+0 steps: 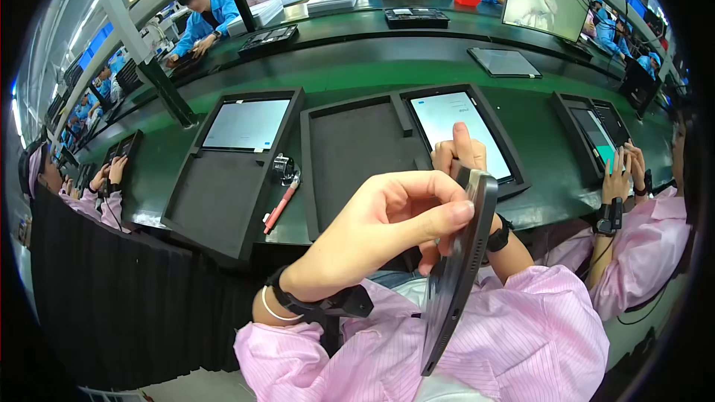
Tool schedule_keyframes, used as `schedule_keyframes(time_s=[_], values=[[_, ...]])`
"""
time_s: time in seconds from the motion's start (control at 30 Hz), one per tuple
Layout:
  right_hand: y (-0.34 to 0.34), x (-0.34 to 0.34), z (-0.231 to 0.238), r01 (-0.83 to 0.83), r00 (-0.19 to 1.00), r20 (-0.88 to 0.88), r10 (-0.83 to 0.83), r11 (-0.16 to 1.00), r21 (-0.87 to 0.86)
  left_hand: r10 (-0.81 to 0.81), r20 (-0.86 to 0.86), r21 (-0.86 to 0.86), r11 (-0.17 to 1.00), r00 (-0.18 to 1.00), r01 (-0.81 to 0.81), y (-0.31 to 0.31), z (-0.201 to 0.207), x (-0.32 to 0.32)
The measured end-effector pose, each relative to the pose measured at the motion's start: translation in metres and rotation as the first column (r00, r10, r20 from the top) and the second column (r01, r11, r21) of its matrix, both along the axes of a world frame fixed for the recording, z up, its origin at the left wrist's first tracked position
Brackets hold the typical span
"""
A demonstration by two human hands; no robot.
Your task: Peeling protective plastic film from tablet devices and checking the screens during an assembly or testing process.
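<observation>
A dark grey tablet is held upright in front of my chest, nearly edge-on to view, with speaker holes and a port along its narrow side. My left hand is closed at its upper left, thumb and fingertips pressed against it. My right hand is on the far side, index finger stretched up and the other fingers bent at the tablet's top; its palm is hidden. Just beyond lies a lit tablet in the right compartment of a black foam tray. What the held tablet's screen shows cannot be seen.
To the left lies another black tray with a lit tablet. A red pen and a small black device sit between trays. A dark flat panel lies farther back. At right, a co-worker's hands touch a tablet.
</observation>
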State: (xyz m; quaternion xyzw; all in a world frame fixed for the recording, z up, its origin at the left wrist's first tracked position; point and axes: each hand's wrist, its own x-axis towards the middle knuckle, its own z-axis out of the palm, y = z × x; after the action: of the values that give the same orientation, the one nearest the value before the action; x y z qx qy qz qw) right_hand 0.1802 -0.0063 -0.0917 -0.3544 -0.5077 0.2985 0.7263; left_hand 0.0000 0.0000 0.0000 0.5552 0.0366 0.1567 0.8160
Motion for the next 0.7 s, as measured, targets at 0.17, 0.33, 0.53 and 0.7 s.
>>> schedule_keyframes(time_s=[0.17,0.33,0.53,0.7], values=[[0.006,-0.003,0.004,0.187,0.98,0.066,-0.187,0.982,0.01,0.078,0.026,-0.084,0.994,0.997,-0.075,-0.007,0.015,0.008],[0.013,-0.003,0.005,0.074,0.997,-0.013,-0.076,0.992,-0.1,0.145,0.114,-0.032,0.989,0.983,-0.142,0.006,0.024,0.013],[0.019,-0.001,0.003,-0.105,0.984,-0.165,0.064,0.962,-0.25,0.233,0.213,0.064,0.966,0.949,-0.251,0.014,0.024,0.026],[0.001,-0.025,0.04,-0.149,0.964,-0.265,0.033,0.891,-0.429,0.285,0.232,0.047,0.952,0.93,-0.303,0.021,0.024,0.029]])
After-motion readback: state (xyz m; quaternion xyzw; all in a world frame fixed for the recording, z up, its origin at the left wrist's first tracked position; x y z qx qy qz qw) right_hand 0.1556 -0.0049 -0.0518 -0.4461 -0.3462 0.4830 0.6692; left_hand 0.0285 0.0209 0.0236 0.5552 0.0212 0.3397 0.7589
